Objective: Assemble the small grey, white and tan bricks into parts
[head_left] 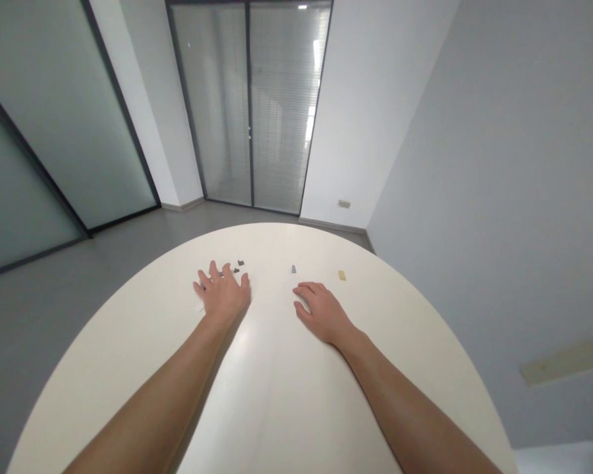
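Holding your left hand (223,296) low over the bench (277,395), you have its fingers spread wide. Small dark bits show between and past them: one dark bit (236,270) lies near the thumb, and a second dark bit (241,263) sits just beyond it. It is hard to tell if you touch any. Going right, a small grey piece (293,269) lies just past the tips of your right hand (323,315). That hand's fingers are close together and bent a little, thumb apart, with nothing seen in them. Farthest right, a yellow piece (342,275) lies past your knuckles. You seem to be reaching for these bits, not gripping yet. Picking one up would call for a gentle pinch, as they look flat.
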`<state>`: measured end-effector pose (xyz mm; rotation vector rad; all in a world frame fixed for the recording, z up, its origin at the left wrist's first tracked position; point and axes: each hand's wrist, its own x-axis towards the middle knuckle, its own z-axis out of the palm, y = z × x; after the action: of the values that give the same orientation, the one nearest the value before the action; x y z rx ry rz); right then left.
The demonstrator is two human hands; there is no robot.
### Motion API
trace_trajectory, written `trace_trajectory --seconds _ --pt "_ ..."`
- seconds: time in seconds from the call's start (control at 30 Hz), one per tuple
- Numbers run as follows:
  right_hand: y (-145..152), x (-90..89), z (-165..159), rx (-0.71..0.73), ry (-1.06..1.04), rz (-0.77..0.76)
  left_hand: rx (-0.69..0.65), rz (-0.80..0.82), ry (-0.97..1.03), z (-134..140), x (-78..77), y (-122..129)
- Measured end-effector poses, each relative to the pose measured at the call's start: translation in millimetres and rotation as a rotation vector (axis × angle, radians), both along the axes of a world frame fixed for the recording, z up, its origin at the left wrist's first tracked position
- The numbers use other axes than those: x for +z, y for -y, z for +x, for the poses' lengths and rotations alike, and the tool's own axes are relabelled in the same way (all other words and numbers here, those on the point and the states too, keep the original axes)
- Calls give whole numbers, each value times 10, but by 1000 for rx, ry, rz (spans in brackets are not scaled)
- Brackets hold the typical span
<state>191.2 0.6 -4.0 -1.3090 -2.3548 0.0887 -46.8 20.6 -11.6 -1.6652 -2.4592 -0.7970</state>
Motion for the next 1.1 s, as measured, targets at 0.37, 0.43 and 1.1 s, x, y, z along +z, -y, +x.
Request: trace_trajectory --seconds 0.37,0.43,1.1 --pt "10 14 -13 -1 0 -2 -60 97 -114 -161 -149 -126" --pt "9 9 -12 -1 -1 0 -76 112 -113 -191 -154 -134" --pt "2 -25 6 7 -3 8 -142 242 59 -482 -253 -308"
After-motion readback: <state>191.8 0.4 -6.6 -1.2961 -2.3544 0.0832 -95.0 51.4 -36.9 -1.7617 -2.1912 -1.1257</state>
